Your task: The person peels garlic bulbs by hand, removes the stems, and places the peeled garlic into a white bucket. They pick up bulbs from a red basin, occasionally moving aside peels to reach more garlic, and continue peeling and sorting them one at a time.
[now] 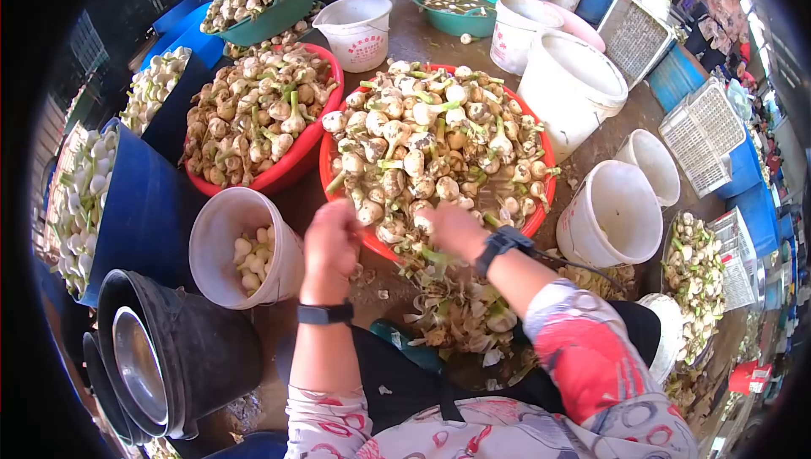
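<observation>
A red basin (327,155) heaped with soil-marked garlic bulbs (435,138) with short green stems stands in front of me. My left hand (330,229) is over the basin's near left edge, beside a bulb; its fingers are curled closed, slightly blurred, and their contents are hidden. My right hand (459,232) reaches across the near rim, its fingers closed around a garlic bulb (423,217). Below my right hand lies a pile of garlic peelings and trimmed leaves (465,303). Left of my left hand is a white bucket (211,243) with peeled garlic bulbs (253,258) inside.
Another red basin (331,112) of garlic stands at the back left, near a blue bin (139,205). Black buckets (211,349) are at the lower left. White buckets (621,205) stand on the right. A green basin (473,26) is farther back, near another person.
</observation>
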